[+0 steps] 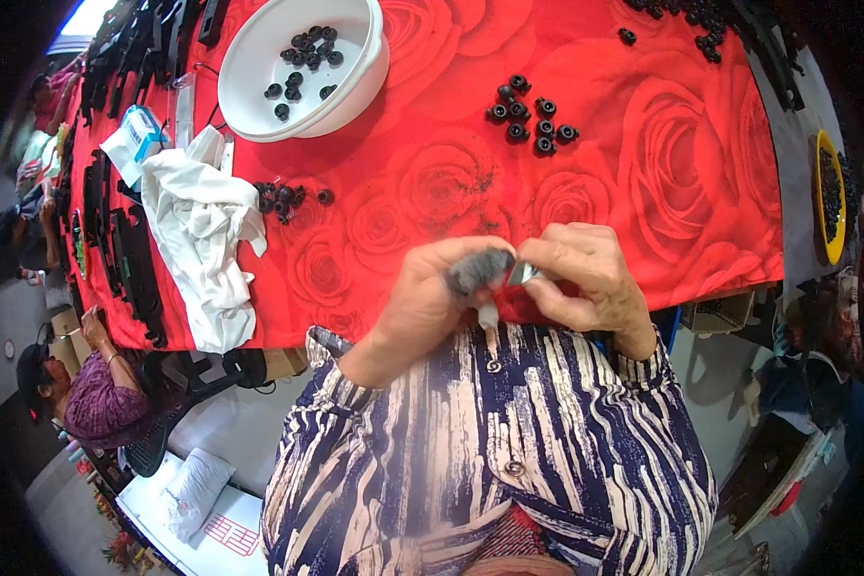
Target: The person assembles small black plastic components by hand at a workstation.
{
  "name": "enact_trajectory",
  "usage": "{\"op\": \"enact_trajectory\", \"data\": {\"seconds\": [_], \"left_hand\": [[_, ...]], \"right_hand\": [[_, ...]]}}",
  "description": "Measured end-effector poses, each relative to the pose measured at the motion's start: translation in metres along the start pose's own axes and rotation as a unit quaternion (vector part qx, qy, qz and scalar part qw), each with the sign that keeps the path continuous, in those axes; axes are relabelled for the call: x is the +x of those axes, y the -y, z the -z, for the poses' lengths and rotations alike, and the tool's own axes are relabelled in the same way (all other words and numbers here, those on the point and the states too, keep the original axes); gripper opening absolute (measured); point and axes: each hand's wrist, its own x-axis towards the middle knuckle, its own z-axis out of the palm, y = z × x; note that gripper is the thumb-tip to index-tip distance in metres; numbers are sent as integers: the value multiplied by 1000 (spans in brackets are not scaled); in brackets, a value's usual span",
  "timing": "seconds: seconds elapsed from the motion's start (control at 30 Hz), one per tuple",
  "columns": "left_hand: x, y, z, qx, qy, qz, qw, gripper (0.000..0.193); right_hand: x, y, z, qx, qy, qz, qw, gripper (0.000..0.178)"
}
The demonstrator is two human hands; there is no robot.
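At the counter's point(643, 192) near edge, your left hand point(432, 298) pinched a grey pad point(478, 271), soft and light; your right hand point(586, 283) gripped a small metal piece point(523, 275), likely rigid, against it.

A small grey fuzzy pad point(478, 270) is pinched upright against a thin silvery piece point(522, 275), both just beyond the near edge of the red rose tablecloth point(432, 173)

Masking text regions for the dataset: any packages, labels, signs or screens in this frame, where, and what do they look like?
Small soft white packet with a blue panel: left part of the red rose-print tablecloth, beside the crumpled white cloth.
White flat sheet with a red square mark: lower left, below the table.
No screens or signs visible.
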Motion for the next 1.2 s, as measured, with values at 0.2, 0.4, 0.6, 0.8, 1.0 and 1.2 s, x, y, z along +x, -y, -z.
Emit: {"op": "enact_trajectory", "data": {"seconds": [0.2,0.4,0.6,0.8,1.0,1.2], "left_hand": [[3,-5,4,-61,18,5,998,26],[3,-7,2,-140,69,71,985,19],[6,5,13,3,97,42,994,14],[4,9,16,-152,141,67,976,19],[4,12,19,-147,100,59,982,21],[-8,-11,8,-25,28,-50,998,20]], "right_hand": [[1,9,5,55,-58,-20,997,30],[8,11,-13,-10,-92,33,995,37],[16,18,-14,-63,-78,140,985,39],[12,22,-19,-113,-109,199,967,34],[11,17,-23,-108,-134,206,963,29],[10,14,-19,-102,-151,190,965,21]]}}
